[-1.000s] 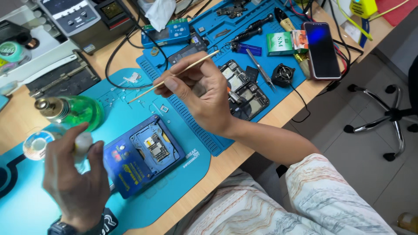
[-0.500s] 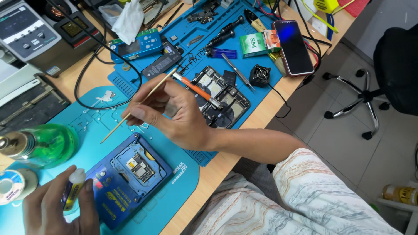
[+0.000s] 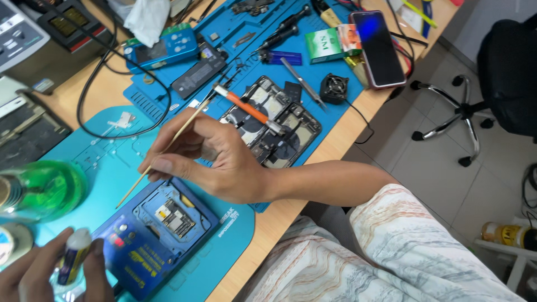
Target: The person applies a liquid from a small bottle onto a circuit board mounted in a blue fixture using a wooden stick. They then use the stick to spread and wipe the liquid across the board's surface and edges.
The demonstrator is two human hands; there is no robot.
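Note:
My right hand point(image 3: 210, 156) pinches a thin wooden stick point(image 3: 168, 145), slanted with its lower tip just left of a blue fixture point(image 3: 154, 237) that holds a small circuit board point(image 3: 174, 217). The hand hovers over the fixture's upper edge. My left hand point(image 3: 53, 274), at the bottom left corner, grips a small white tube with a blue and yellow label point(image 3: 72, 257). A green glass bottle point(image 3: 42, 190) stands just above that hand.
An opened phone point(image 3: 271, 120) with an orange-handled tool point(image 3: 246, 109) across it lies on the dark blue mat point(image 3: 335, 67). A turquoise mat point(image 3: 112, 162) is under the fixture. A phone point(image 3: 377, 47), tweezers point(image 3: 302, 84), cables and an office chair point(image 3: 492, 72) are around.
My right hand has drawn back from the opened phone toward the blue fixture, carrying the stick. My left hand with the tube has dropped toward the bottom left corner of the view.

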